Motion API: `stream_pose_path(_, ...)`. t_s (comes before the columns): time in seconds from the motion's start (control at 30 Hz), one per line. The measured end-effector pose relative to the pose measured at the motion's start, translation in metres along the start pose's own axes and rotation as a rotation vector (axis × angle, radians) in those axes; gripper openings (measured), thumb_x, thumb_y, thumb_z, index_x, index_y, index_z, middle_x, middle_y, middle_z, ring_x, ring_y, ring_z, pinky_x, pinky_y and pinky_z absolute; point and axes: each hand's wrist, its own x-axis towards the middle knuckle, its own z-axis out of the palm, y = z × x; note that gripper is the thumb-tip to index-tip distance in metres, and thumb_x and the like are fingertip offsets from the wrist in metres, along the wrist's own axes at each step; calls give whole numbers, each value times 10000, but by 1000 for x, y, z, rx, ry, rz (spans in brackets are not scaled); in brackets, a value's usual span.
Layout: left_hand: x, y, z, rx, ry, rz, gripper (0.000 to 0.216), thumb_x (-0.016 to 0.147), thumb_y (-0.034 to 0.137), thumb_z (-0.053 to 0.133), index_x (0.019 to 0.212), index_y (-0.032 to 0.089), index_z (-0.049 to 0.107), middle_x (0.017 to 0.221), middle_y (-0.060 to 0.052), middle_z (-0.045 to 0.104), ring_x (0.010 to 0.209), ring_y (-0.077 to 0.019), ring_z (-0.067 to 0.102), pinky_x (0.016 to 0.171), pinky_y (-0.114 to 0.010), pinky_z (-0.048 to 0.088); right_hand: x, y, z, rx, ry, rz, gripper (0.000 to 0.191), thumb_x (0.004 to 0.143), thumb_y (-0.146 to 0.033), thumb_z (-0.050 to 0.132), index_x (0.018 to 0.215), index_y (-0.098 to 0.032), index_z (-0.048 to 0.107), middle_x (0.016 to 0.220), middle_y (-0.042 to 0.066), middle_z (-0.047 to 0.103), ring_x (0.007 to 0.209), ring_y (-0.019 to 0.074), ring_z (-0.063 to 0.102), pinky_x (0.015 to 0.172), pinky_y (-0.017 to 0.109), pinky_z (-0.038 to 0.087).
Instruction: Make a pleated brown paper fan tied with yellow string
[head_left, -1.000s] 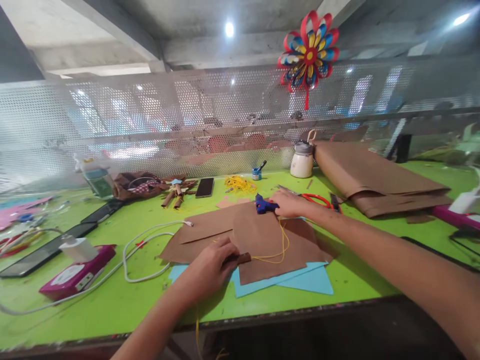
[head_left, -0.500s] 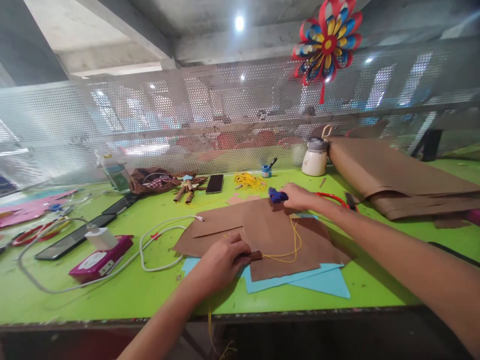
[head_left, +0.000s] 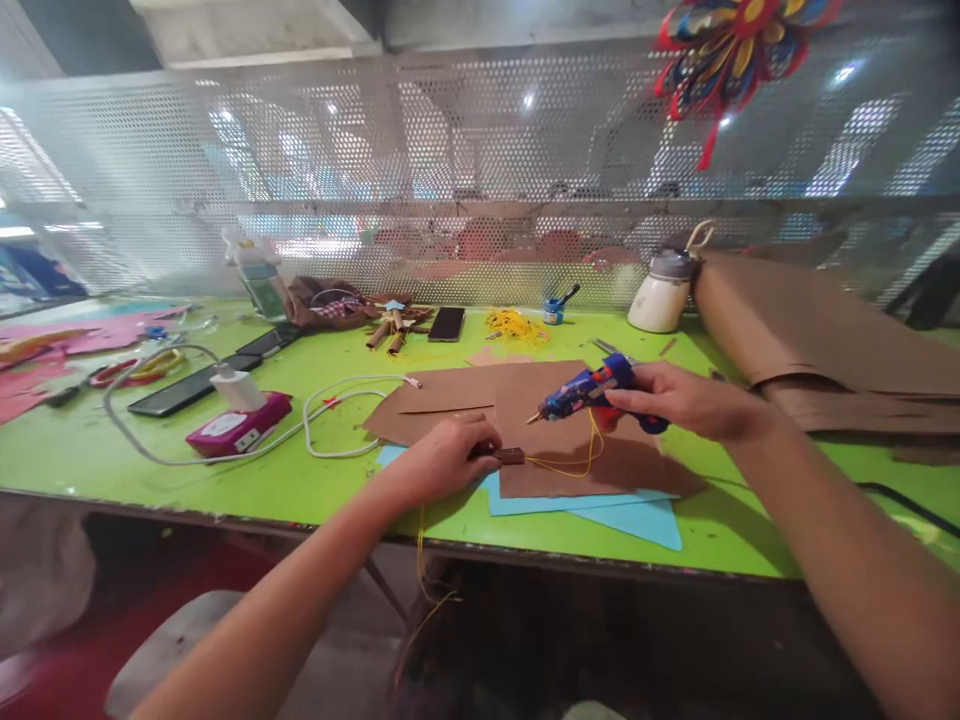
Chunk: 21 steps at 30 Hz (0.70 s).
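My right hand [head_left: 675,398] is closed around the handle of a blue glue gun [head_left: 585,390], whose metal nozzle points down and to the left above the brown paper [head_left: 450,390]. Pinched in my left hand [head_left: 454,450] is a small brown paper roll [head_left: 511,455], low over the sheets. Yellow string [head_left: 562,466] runs out of the roll's right end and loops up toward the glue gun. More yellow string hangs below my left hand, past the table edge. Light blue paper [head_left: 630,515] sticks out from under the brown sheets.
A white cable [head_left: 307,420] curls by a purple power strip [head_left: 240,425] on the left. Behind the sheets are a phone [head_left: 448,324], a yellow string pile [head_left: 517,325], a small blue jar [head_left: 553,312] and a white bottle [head_left: 660,290]. Folded brown paper [head_left: 825,320] lies at right.
My right hand has lifted the glue gun and brought it nearer, its nozzle now facing the paper roll. My left hand still holds the roll. The view has tilted down.
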Motion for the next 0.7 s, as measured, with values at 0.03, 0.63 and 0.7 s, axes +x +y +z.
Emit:
stream_pose_path(0.03, 0, 0, 0, 2, 1, -3, 202, 842, 300, 519, 947, 162, 623, 864, -43, 625, 758, -146, 556, 680, -237, 396, 1, 1, 2, -25, -26, -10, 401, 822, -500, 516, 878, -127, 654, 837, 84, 672, 787, 181, 599, 660, 277, 438)
stream_pose_path(0.63, 0, 3, -1, 45, -14, 33, 178, 850, 259, 503, 902, 152, 635, 860, -51, 562, 743, -137, 534, 649, -240, 389, 7, 1, 26, -92, -100, 45, 459, 842, -552, 433, 690, -156, 610, 627, 26, 605, 611, 136, 544, 579, 256, 381)
stream_pose_path(0.7, -1, 3, -1, 43, -10, 38, 171, 851, 258, 506, 890, 154, 636, 859, -50, 561, 740, -134, 533, 646, -238, 387, 8, 1, 29, -75, -89, 45, 457, 840, -554, 435, 677, -158, 595, 611, 21, 592, 593, 131, 538, 576, 255, 387)
